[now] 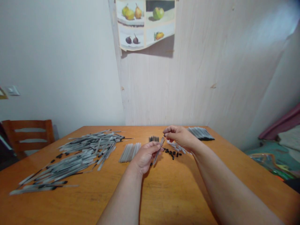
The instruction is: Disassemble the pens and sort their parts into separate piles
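Note:
My left hand (pixel 145 153) is closed around a slim translucent pen barrel (pixel 157 155), which slants up to the right. At its upper end, my right hand (pixel 179 136) pinches a small black piece (pixel 164 135), perhaps an end plug; whether the two touch I cannot tell. Below my right hand lie several small black plugs (pixel 173 153) and some whitish pieces (pixel 176 146), partly hidden. Just behind my left hand is a row of thin dark-tipped pieces (pixel 154 138). Left of that hand, pale empty-looking barrels (pixel 129 152) lie side by side.
A large loose heap of pens and pen parts (pixel 86 156) spreads over the left of the wooden table (pixel 168 197). A neat row of pens with black ends (pixel 201 133) lies at the back right. Beyond the table are a wooden chair (pixel 29 125) and a wall with a fruit poster (pixel 145 23).

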`<state>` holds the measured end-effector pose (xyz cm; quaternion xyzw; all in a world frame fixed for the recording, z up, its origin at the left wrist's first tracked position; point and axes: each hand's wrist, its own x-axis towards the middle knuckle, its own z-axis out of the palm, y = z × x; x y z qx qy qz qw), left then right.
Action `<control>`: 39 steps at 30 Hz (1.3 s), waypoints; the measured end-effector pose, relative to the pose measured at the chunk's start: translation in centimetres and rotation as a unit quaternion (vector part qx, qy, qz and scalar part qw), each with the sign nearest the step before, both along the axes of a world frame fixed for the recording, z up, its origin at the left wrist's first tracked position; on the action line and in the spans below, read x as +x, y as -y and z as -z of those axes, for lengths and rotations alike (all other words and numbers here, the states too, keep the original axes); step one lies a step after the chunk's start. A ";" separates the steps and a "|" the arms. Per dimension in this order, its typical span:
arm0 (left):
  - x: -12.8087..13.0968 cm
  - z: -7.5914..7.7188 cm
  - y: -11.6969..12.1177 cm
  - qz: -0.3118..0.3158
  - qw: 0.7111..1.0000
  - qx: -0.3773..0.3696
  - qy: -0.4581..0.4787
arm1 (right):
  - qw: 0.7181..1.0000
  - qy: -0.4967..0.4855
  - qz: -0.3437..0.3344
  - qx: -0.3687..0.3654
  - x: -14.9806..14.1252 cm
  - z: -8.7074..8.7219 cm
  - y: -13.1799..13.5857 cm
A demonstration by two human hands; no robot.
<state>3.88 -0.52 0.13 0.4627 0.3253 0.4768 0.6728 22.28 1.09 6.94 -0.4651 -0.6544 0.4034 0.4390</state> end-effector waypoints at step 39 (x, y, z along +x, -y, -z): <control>0.2 -0.2 0.2 -0.008 1.000 -0.004 -0.014 | 0.998 0.046 -0.030 0.005 0.1 -0.4 0.6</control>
